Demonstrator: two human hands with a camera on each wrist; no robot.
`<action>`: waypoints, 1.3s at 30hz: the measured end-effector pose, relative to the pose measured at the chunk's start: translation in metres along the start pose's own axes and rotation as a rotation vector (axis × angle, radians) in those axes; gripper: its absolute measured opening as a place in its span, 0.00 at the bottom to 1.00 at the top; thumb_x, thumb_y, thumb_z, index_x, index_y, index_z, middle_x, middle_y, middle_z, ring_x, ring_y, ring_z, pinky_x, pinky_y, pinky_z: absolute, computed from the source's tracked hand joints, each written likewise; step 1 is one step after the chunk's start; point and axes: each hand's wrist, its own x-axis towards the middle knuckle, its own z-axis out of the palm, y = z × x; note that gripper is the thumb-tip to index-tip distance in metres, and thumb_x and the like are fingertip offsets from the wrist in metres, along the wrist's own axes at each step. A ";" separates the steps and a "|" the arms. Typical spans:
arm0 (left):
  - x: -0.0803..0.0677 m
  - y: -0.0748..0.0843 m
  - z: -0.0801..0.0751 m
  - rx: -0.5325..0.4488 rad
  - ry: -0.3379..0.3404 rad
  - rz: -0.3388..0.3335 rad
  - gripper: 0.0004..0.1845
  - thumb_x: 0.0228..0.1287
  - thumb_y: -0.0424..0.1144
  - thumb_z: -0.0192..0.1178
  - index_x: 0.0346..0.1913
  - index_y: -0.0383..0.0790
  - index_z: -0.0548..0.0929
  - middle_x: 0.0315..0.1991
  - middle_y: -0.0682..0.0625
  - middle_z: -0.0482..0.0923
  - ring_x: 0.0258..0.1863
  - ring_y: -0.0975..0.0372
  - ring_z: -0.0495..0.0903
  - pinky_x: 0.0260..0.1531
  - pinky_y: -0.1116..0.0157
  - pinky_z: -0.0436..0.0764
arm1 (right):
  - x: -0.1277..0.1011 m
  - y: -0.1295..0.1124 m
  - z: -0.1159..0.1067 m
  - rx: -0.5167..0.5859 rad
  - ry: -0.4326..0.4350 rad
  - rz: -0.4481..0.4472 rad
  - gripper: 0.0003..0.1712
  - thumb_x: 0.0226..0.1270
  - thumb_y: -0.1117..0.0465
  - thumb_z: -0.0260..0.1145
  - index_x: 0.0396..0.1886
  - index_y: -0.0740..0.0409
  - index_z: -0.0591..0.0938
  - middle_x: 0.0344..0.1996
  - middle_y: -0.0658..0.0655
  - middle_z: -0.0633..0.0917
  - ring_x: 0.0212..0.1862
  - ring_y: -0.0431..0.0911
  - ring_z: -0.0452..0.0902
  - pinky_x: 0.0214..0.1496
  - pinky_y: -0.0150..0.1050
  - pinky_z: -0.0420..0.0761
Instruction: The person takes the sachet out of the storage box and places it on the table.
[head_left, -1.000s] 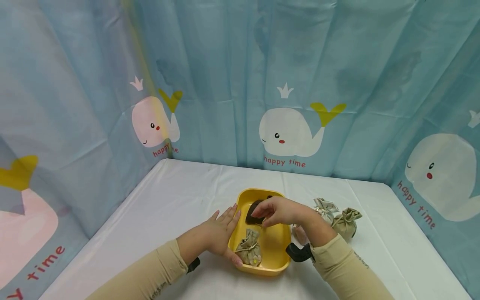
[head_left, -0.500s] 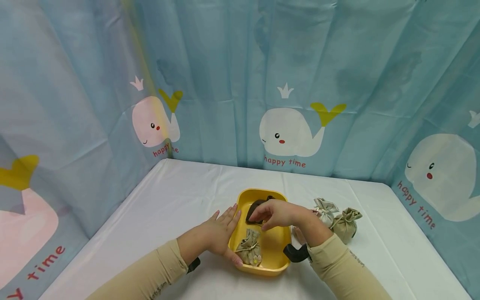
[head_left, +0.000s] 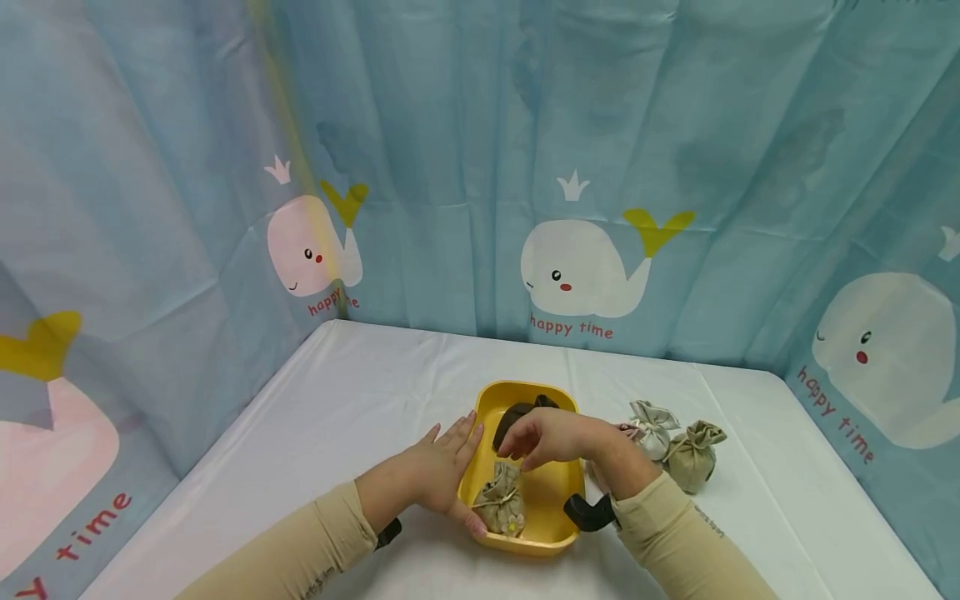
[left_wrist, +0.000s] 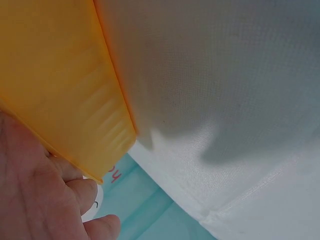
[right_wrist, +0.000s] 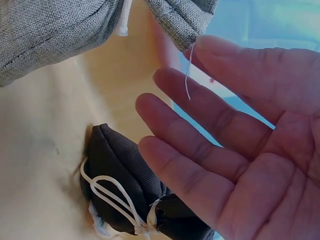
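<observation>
Fingers (head_left: 517, 439) of my right hand (head_left: 551, 435) hang relaxed and slightly spread over the far half of the yellow tray (head_left: 558, 487), pinching nothing; the dark pouch (head_left: 513, 415) lies in the tray just beneath them. I judge this the moment just after a release, the pouch resting on the tray floor at the far end. My left hand (head_left: 442, 471) lies flat along the tray's left wall, fingers straight and together, thumb at the near corner. A beige pouch (head_left: 501, 498) sits in the near half of the tray. Two more, a light pouch (head_left: 651, 425) and an olive pouch (head_left: 693, 450), stand on the tabletop (head_left: 360, 392) to the right, touching each other, with something pinkish half hidden behind my wrist.

Left wrist view: my left hand's fingers (left_wrist: 75, 192) press against the tray's outer rim (left_wrist: 95, 135), white cloth beyond.

Right wrist view: the palm is open, fingers (right_wrist: 200, 150) apart, holding nothing; the dark pouch (right_wrist: 130, 185) with its white drawstring lies on the tray floor, the beige one's grey weave above.

Next, I reckon, the right hand needs lifting clear and swinging right to the pouches outside.
</observation>
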 end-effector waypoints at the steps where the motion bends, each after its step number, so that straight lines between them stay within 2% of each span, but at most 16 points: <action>1: 0.000 0.000 0.000 -0.005 0.000 0.001 0.76 0.19 0.87 0.42 0.72 0.40 0.38 0.72 0.44 0.28 0.71 0.55 0.35 0.66 0.49 0.44 | 0.000 0.000 0.001 -0.001 -0.002 0.004 0.16 0.56 0.72 0.65 0.42 0.52 0.84 0.39 0.44 0.83 0.46 0.45 0.79 0.44 0.32 0.79; 12: -0.002 0.002 0.000 0.007 0.003 -0.011 0.75 0.20 0.87 0.41 0.72 0.41 0.39 0.72 0.45 0.28 0.71 0.55 0.36 0.66 0.49 0.44 | 0.001 0.001 0.003 -0.008 -0.006 0.000 0.13 0.56 0.69 0.66 0.39 0.50 0.84 0.36 0.44 0.83 0.43 0.45 0.80 0.42 0.31 0.79; 26: 0.001 0.001 0.001 0.021 0.014 -0.009 0.76 0.19 0.87 0.40 0.72 0.41 0.38 0.72 0.44 0.28 0.71 0.55 0.36 0.66 0.49 0.45 | 0.002 0.003 0.005 -0.038 0.020 0.010 0.11 0.54 0.68 0.68 0.35 0.49 0.84 0.33 0.44 0.83 0.38 0.38 0.78 0.42 0.32 0.79; 39: 0.000 0.002 0.001 0.034 0.014 -0.015 0.76 0.19 0.88 0.40 0.72 0.41 0.37 0.72 0.45 0.28 0.71 0.56 0.35 0.66 0.50 0.45 | 0.004 0.004 0.010 -0.042 0.016 -0.025 0.07 0.55 0.67 0.68 0.31 0.50 0.83 0.28 0.45 0.83 0.34 0.38 0.77 0.39 0.31 0.78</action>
